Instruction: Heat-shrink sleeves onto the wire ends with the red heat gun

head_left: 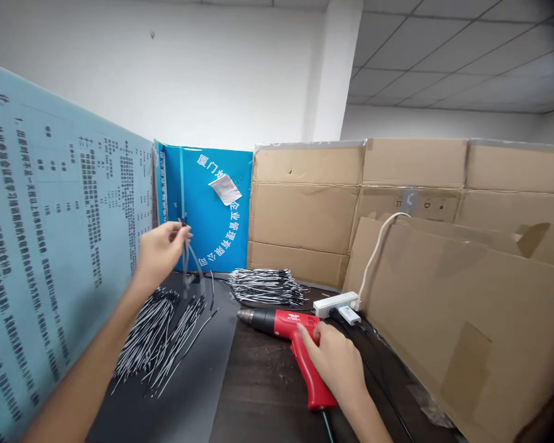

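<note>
Raised over the left part of the table, my left hand [162,249] is closed in a pinch on a few thin wires [194,258], which hang down blurred by motion. Below it lies a loose pile of black and white wires [152,335] on a dark grey sheet [194,387]. My right hand [335,357] rests at the red heat gun [300,351], its fingers on the back of the body and handle. The gun lies on its side with its metal nozzle pointing left. How firmly the right fingers grip it is partly hidden.
A neat bundle of wires [268,287] lies behind the heat gun. A white power strip [335,303] with plugs and cables stands to its right. Cardboard panels [305,215], a blue panel [203,215] and a light blue printed board [64,246] wall the table in.
</note>
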Action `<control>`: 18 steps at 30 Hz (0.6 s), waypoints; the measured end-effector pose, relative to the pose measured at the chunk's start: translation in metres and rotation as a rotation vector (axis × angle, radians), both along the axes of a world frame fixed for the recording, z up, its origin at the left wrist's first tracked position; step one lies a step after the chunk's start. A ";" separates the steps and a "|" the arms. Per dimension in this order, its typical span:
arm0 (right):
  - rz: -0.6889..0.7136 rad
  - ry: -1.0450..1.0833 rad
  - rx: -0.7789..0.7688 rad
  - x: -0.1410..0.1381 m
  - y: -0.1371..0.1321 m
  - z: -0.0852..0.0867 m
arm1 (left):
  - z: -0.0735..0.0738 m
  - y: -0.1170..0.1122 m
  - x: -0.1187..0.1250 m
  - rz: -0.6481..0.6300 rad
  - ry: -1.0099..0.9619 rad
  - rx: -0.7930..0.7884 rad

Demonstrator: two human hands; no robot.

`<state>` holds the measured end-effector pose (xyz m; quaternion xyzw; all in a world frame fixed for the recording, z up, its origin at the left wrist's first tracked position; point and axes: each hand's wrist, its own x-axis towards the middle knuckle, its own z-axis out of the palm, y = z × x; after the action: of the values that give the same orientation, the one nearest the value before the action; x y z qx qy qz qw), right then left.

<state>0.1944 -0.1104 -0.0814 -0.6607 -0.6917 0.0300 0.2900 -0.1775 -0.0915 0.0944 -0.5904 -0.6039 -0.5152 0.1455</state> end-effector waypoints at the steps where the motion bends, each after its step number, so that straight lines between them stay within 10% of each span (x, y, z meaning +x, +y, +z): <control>1: 0.043 0.090 0.049 -0.003 0.003 0.010 | -0.002 0.005 0.014 -0.149 -0.087 -0.044; 7: 0.550 0.757 -0.056 -0.030 0.051 0.042 | -0.056 0.058 0.128 -0.930 -0.607 -0.387; 12: 0.680 1.184 -0.324 -0.041 0.083 0.026 | -0.109 0.090 0.198 -1.105 -0.792 -0.486; 18: 0.665 1.421 -0.226 -0.036 0.089 0.011 | -0.120 0.093 0.216 -1.234 -0.880 -0.517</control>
<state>0.1587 -0.0215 -0.0701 -0.2677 -0.4947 0.5996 0.5693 0.0382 0.0015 -0.0255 -0.5756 -0.2707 -0.5322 -0.5588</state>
